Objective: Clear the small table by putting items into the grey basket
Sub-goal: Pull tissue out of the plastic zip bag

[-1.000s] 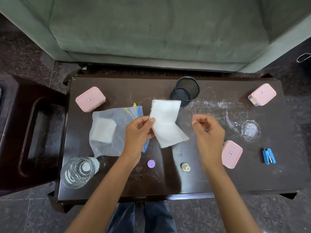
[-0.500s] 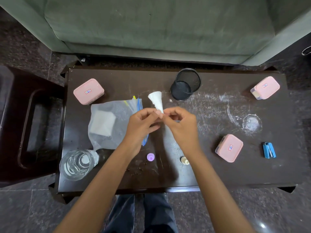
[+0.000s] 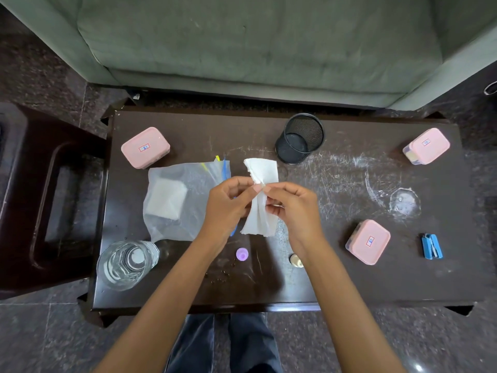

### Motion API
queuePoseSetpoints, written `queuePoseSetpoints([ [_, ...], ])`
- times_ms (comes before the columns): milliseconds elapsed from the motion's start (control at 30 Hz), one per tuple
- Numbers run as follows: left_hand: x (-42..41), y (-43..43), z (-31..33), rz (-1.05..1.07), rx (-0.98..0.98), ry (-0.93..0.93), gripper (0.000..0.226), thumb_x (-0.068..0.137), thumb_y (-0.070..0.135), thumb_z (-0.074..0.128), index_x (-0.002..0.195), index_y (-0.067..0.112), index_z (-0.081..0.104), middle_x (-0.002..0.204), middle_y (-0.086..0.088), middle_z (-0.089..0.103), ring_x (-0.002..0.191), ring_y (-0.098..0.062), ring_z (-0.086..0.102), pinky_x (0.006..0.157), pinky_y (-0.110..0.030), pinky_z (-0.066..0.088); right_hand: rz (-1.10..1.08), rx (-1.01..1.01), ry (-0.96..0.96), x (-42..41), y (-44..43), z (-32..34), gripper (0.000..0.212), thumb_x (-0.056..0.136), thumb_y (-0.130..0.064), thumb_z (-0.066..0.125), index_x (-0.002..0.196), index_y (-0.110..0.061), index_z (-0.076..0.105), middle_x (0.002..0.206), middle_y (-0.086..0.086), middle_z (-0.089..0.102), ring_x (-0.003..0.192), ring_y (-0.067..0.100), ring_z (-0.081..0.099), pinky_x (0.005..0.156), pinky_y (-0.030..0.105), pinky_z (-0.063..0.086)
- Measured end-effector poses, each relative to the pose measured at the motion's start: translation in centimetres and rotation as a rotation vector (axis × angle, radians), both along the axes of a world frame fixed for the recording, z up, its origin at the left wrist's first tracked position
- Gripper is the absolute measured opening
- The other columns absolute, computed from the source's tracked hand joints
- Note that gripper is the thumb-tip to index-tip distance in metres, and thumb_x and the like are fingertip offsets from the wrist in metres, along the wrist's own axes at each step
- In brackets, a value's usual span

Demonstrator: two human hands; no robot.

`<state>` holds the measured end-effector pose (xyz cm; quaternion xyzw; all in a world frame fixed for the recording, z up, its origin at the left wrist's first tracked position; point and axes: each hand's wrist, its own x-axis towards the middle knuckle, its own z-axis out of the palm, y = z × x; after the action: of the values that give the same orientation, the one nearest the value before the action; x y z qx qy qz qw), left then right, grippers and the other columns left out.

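Observation:
A white paper tissue [image 3: 262, 170] hangs above the middle of the dark small table [image 3: 336, 278], bunched at its waist. My left hand [image 3: 228, 205] and my right hand [image 3: 293, 205] both pinch it there, fingertips meeting. On the table lie three pink lidded boxes: back left [image 3: 145, 147], back right [image 3: 427, 145] and front right [image 3: 368, 241]. A clear zip bag [image 3: 177, 200] with a white pad inside lies left of my hands. No grey basket is in view.
A black mesh cup [image 3: 300, 138] stands at the back middle. A glass of water [image 3: 126, 263] sits at the front left corner. A purple cap [image 3: 242, 253], a small beige cap [image 3: 295, 261] and a blue stapler [image 3: 431, 245] lie near the front. A dark stool [image 3: 40, 197] stands left, a green sofa [image 3: 255, 44] behind.
My right hand has come in from the right and joined my left on the tissue. The flat sheet has been gathered and bunched at its middle between both hands.

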<state>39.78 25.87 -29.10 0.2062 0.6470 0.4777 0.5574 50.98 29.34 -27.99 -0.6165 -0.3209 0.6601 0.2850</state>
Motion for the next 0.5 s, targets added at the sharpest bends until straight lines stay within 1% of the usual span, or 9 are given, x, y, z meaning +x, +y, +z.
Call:
queuePoseSetpoints([
  [133, 0.11, -0.03, 0.10, 0.000, 0.045, 0.092, 0.019, 0.086, 0.012, 0.062, 0.075, 0.028, 0.060, 0.055, 0.027, 0.064, 0.056, 0.008, 0.060, 0.051, -0.008, 0.049, 0.000, 0.041, -0.072, 0.17, 0.12, -0.22, 0.021, 0.083, -0.002, 0.058, 0.067, -0.014, 0.062, 0.068, 0.001, 0.057, 0.061, 0.011, 0.049, 0.058, 0.021, 0.041],
  [200, 0.03, -0.04, 0.15, 0.044, 0.023, 0.061, 0.019, 0.086, 0.014, 0.062, 0.075, 0.029, 0.061, 0.054, 0.024, 0.065, 0.054, 0.007, 0.060, 0.051, -0.007, 0.048, 0.001, 0.061, -0.111, 0.24, 0.11, -0.35, 0.022, 0.085, -0.004, 0.055, 0.067, -0.017, 0.058, 0.065, -0.004, 0.053, 0.059, 0.007, 0.044, 0.055, 0.018, 0.036],
  [267, -0.10, -0.04, 0.24, 0.077, -0.007, -0.001, 0.017, 0.087, 0.016, 0.061, 0.076, 0.029, 0.062, 0.065, 0.019, 0.066, 0.057, 0.005, 0.063, 0.051, -0.008, 0.048, -0.029, 0.063, -0.108, 0.27, 0.13, -0.42, 0.025, 0.085, -0.004, 0.052, 0.065, -0.019, 0.054, 0.060, -0.007, 0.048, 0.054, 0.004, 0.042, 0.052, 0.017, 0.033],
  [333, -0.13, -0.08, 0.18, 0.071, -0.010, -0.049, 0.015, 0.088, 0.017, 0.059, 0.078, 0.027, 0.064, 0.075, 0.012, 0.066, 0.060, 0.003, 0.065, 0.053, -0.010, 0.050, -0.034, 0.079, -0.097, 0.35, 0.14, -0.53, 0.026, 0.086, -0.004, 0.051, 0.065, -0.020, 0.052, 0.063, -0.006, 0.049, 0.058, 0.007, 0.042, 0.056, 0.021, 0.034],
  [400, 0.07, -0.12, 0.08, 0.032, 0.009, -0.052, 0.013, 0.088, 0.016, 0.059, 0.080, 0.024, 0.066, 0.076, 0.007, 0.067, 0.064, 0.001, 0.064, 0.057, -0.013, 0.053, 0.033, 0.127, -0.072, 0.37, -0.04, -0.45, 0.017, 0.083, -0.010, 0.057, 0.070, -0.018, 0.053, 0.070, -0.004, 0.049, 0.066, 0.010, 0.044, 0.063, 0.023, 0.036],
  [433, 0.18, -0.16, -0.02, 0.005, 0.018, -0.036, 0.011, 0.087, 0.016, 0.060, 0.082, 0.023, 0.067, 0.078, 0.006, 0.067, 0.066, 0.000, 0.064, 0.059, -0.014, 0.053, 0.082, 0.154, -0.063, 0.34, -0.19, -0.34, 0.011, 0.081, -0.015, 0.061, 0.073, -0.015, 0.053, 0.071, -0.003, 0.048, 0.067, 0.010, 0.043, 0.064, 0.020, 0.037],
  [500, 0.36, -0.15, -0.15, -0.028, 0.028, -0.014, 0.008, 0.086, 0.016, 0.062, 0.085, 0.020, 0.069, 0.081, 0.003, 0.070, 0.072, -0.004, 0.067, 0.063, -0.016, 0.054, 0.145, 0.210, -0.075, 0.36, -0.37, -0.22, 0.014, 0.079, -0.016, 0.068, 0.079, -0.006, 0.058, 0.071, 0.000, 0.051, 0.064, 0.006, 0.047, 0.060, 0.014, 0.040],
])
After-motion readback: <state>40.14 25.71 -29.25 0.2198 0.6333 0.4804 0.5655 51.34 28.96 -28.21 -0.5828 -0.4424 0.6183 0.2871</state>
